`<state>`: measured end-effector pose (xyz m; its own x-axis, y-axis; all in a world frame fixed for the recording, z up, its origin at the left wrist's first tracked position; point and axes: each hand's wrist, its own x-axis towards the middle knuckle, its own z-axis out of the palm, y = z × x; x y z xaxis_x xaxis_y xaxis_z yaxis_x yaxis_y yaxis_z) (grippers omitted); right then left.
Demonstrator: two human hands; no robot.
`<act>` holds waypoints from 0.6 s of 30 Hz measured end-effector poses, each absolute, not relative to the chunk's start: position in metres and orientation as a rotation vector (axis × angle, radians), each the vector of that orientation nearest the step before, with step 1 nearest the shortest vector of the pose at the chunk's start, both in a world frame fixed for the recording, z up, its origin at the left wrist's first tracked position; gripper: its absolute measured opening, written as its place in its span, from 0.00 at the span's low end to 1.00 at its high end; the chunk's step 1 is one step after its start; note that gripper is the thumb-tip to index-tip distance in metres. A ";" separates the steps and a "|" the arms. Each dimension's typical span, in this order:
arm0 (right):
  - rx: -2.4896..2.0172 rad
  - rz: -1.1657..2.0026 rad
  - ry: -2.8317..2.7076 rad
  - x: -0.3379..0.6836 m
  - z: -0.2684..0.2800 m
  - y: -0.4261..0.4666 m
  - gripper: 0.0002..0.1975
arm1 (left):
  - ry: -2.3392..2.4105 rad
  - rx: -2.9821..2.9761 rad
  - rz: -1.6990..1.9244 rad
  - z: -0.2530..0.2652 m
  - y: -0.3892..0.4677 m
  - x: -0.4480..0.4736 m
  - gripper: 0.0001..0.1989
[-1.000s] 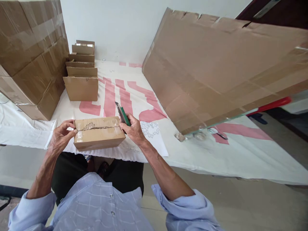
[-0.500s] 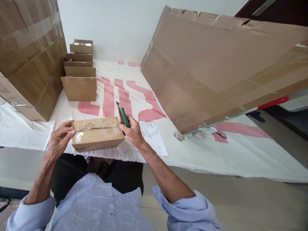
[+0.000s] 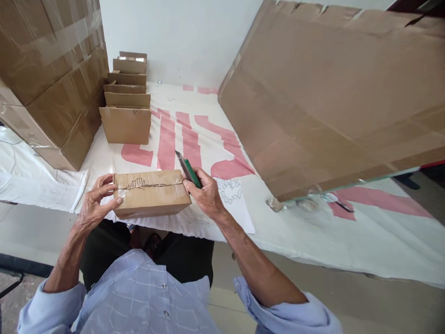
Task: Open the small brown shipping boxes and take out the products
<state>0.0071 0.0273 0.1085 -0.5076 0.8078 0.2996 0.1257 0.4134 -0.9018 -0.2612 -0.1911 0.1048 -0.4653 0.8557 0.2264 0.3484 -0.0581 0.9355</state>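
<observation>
A small cardboard box (image 3: 153, 197) stands near the front edge of the table, its top seam torn with a ragged strip of corrugation showing. My left hand (image 3: 99, 199) grips the box's left end, fingers along the top corner and thumb on the near face. In my right hand (image 3: 206, 192) is a green utility knife (image 3: 189, 171), blade out and pointing up and away. The fingers of that hand also touch the box's right end. Beside the right wrist lies a white sheet of paper (image 3: 239, 213) with a printed ring of small shapes, partly hidden by the hand.
Several open cardboard boxes (image 3: 127, 125) stand in a row behind the box. A tall stack of taped cartons (image 3: 69, 88) rises at the left. A big cardboard sheet (image 3: 330, 93) leans at the right, over a magnifying glass (image 3: 337, 200). White cloth with pink patches covers the table (image 3: 295, 236).
The view has shifted, so everything sits a little farther right. My left thumb has moved down the box's near face. The knife stays in my right hand.
</observation>
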 end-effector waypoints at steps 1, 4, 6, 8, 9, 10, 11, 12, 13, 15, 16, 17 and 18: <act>-0.763 1.098 -1.951 0.009 0.115 0.027 0.09 | 1.796 1.278 1.526 0.104 -0.192 -0.261 0.17; -0.629 1.011 -2.132 0.010 0.138 0.024 0.08 | 1.817 1.302 1.493 0.105 -0.193 -0.259 0.18; -0.524 1.002 -2.262 0.007 0.152 0.017 0.10 | 1.824 1.331 1.473 0.107 -0.194 -0.258 0.18; -0.425 1.019 -2.374 0.002 0.161 0.010 0.13 | 1.832 1.362 1.447 0.108 -0.194 -0.258 0.17; -0.387 1.019 -2.421 -0.002 0.164 0.007 0.14 | 1.834 1.375 1.436 0.108 -0.194 -0.258 0.17; -0.358 1.009 -2.464 -0.006 0.167 0.004 0.14 | 1.833 1.387 1.430 0.108 -0.194 -0.258 0.17; -0.339 0.992 -2.499 -0.009 0.168 0.002 0.13 | 1.830 1.396 1.428 0.108 -0.195 -0.258 0.17; -0.328 0.972 -2.524 -0.012 0.170 0.000 0.13 | 1.826 1.403 1.429 0.107 -0.195 -0.258 0.17; -0.320 0.955 -2.538 -0.015 0.171 0.000 0.13 | 1.822 1.410 1.430 0.106 -0.195 -0.257 0.18; -0.320 0.941 -2.538 -0.018 0.174 0.000 0.13 | 1.822 1.422 1.430 0.104 -0.195 -0.258 0.18; -0.341 0.936 -2.525 -0.018 0.174 0.001 0.14 | 1.824 1.430 1.428 0.103 -0.196 -0.258 0.18; -0.379 0.922 -2.505 -0.017 0.174 0.001 0.14 | 1.829 1.440 1.425 0.102 -0.196 -0.258 0.19; -0.438 0.900 -2.474 -0.015 0.174 0.002 0.13 | 1.836 1.453 1.424 0.101 -0.197 -0.258 0.20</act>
<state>-0.0153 0.0020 0.1735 -0.8396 0.4408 0.3174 0.1339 0.7343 -0.6655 -0.2584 -0.1970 0.1012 -0.3808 0.8852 0.2671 0.4793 -0.0580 0.8757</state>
